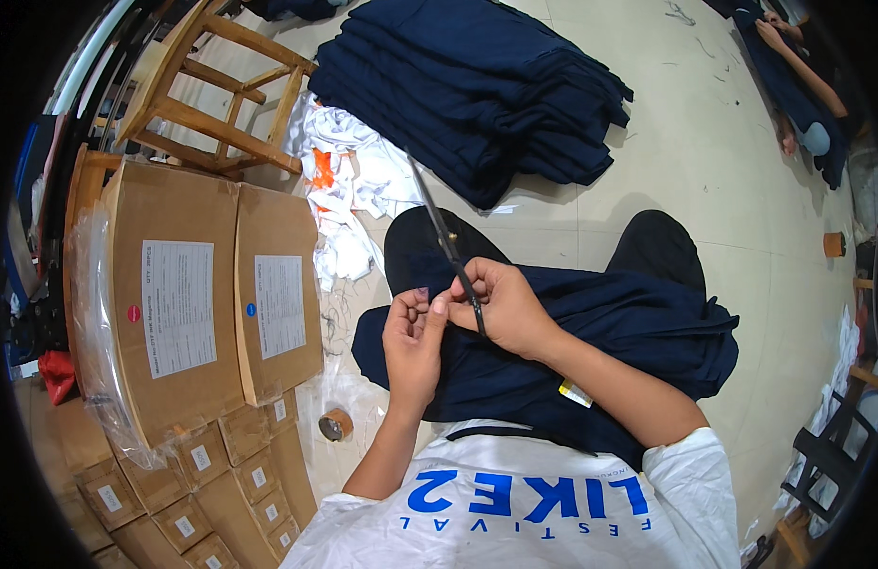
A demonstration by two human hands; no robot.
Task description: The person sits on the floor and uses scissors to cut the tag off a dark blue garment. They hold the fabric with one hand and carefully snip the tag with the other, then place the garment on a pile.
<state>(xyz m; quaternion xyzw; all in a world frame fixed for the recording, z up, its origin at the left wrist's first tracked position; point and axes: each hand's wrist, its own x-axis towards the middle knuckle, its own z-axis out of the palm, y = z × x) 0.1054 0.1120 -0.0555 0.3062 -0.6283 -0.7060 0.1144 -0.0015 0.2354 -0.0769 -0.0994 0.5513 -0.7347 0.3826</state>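
A navy garment [591, 318] lies in folds across my lap, with a small yellow-and-white tag [576, 393] showing near its lower edge. My right hand [515, 308] is closed around a pair of long dark scissors [441, 226], whose blades point away up and to the left. Close beside it, my left hand [413, 353] is closed in a pinch, its thumb and fingertips meeting my right fingertips over the garment. Whatever is between those fingertips is too small to make out.
Ahead, a tall stack of navy garments [467, 85] lies next to white cloth [368, 161]. Cardboard boxes [178, 370] and a wooden stool [221, 133] stand at left. A tape roll [336, 424] is on the floor. Another person's hands [773, 33] hold dark cloth at far right.
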